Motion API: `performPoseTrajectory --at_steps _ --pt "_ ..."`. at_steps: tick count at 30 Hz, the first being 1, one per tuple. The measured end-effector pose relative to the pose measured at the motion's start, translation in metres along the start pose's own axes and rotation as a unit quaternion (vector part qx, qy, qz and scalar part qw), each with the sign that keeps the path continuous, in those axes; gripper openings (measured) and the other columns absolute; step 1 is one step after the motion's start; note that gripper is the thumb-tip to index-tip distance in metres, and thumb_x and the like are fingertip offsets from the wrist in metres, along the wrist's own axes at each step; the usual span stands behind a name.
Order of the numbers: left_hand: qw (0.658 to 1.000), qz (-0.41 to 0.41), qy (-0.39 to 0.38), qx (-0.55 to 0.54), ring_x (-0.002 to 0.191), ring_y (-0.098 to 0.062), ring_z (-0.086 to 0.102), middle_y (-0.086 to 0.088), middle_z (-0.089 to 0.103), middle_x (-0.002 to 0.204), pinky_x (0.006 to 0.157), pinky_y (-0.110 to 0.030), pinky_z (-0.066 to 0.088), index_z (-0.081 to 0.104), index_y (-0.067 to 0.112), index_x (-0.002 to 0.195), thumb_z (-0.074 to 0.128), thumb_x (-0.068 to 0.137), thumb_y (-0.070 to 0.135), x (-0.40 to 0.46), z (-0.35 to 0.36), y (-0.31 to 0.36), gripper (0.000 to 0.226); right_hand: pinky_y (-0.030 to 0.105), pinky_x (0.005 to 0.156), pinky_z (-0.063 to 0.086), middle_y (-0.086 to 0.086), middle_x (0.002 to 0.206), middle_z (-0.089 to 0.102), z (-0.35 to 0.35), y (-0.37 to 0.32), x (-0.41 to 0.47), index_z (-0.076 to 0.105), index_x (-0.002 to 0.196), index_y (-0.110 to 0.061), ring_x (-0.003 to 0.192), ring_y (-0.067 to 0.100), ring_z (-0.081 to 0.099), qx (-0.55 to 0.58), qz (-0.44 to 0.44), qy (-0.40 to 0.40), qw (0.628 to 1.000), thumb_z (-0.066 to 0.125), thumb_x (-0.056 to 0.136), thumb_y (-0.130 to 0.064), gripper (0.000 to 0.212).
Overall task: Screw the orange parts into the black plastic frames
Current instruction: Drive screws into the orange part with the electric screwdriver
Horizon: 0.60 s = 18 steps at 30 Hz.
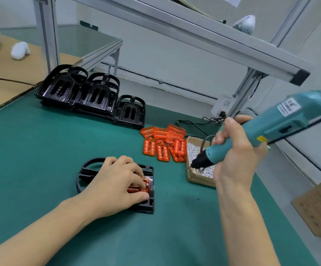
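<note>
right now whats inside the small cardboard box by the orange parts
A heap of small silver screws fills the box. The screwdriver tip dips in; the right hand covers the near corner.

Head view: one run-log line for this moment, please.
left hand: holds orange part in black frame | right hand: grips screwdriver, tip in screw box
</note>
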<state>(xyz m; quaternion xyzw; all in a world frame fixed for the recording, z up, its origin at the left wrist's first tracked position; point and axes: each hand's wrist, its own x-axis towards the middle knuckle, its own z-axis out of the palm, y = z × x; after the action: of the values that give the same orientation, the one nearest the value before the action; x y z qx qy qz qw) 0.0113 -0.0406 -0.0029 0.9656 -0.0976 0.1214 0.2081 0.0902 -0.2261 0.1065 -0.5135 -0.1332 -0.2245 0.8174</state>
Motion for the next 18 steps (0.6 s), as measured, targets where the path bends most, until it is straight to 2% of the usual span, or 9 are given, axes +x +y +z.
performPoseTrajectory --at_steps 2,4,7,10,14,18 --pt "0.999 0.008 0.037 -0.017 0.110 0.003 0.034 0.027 0.055 0.104 0.095 -0.026 0.016 0.072 0.037 0.088 0.046 0.078 0.064 0.012 -0.004 0.008 0.039 0.026 0.053 0.037 0.006 0.063 0.043 -0.012 -0.002 0.004 0.050 0.080 -0.013 0.043 0.015 0.044 -0.020 -0.023 0.042 0.999 0.064 0.078 -0.006 0.016" --pt "0.997 0.018 0.066 -0.046 0.109 -0.001 0.039 0.024 0.058 0.101 0.093 -0.027 0.019 0.072 0.034 0.086 0.055 0.084 0.053 0.035 -0.007 0.020 0.025 0.026 0.052 0.037 0.011 0.068 0.041 -0.022 -0.003 0.007 0.048 0.081 -0.013 0.043 0.015 0.044 -0.032 -0.032 0.075 0.996 0.064 0.077 -0.007 0.018" --pt "0.995 0.020 0.074 -0.060 0.107 -0.009 0.045 0.017 0.063 0.101 0.092 -0.031 0.024 0.072 0.033 0.090 0.059 0.088 0.038 0.078 -0.006 0.040 0.014 0.028 0.053 0.038 0.003 0.062 0.047 -0.032 -0.004 0.011 0.050 0.079 -0.015 0.043 0.014 0.044 -0.048 -0.047 0.107 0.992 0.065 0.075 -0.008 0.017" --pt "0.997 0.009 0.042 -0.057 0.103 -0.015 0.048 0.011 0.065 0.101 0.089 -0.033 0.026 0.073 0.031 0.095 0.058 0.090 0.033 0.118 0.007 0.060 0.016 0.029 0.053 0.040 -0.005 0.053 0.048 -0.038 -0.003 0.013 0.051 0.078 -0.017 0.042 0.014 0.045 -0.055 -0.051 0.118 0.990 0.065 0.075 -0.009 0.016" --pt "0.998 -0.016 -0.024 -0.051 0.100 -0.015 0.052 0.009 0.069 0.094 0.098 -0.038 0.030 0.075 0.027 0.093 0.064 0.088 0.026 0.150 0.028 0.080 0.012 0.027 0.052 0.040 -0.006 0.050 0.047 -0.044 -0.003 0.015 0.051 0.078 -0.016 0.042 0.013 0.044 -0.060 -0.053 0.126 0.989 0.065 0.076 -0.008 0.016" --pt "0.996 -0.040 -0.081 0.020 0.104 -0.018 0.049 0.006 0.069 0.097 0.098 -0.040 0.026 0.075 0.024 0.091 0.069 0.084 0.023 0.166 0.044 0.088 0.009 0.027 0.055 0.041 -0.004 0.047 0.046 -0.053 -0.004 0.018 0.050 0.078 -0.016 0.044 0.017 0.044 -0.072 -0.053 0.131 0.987 0.064 0.074 -0.011 0.015"
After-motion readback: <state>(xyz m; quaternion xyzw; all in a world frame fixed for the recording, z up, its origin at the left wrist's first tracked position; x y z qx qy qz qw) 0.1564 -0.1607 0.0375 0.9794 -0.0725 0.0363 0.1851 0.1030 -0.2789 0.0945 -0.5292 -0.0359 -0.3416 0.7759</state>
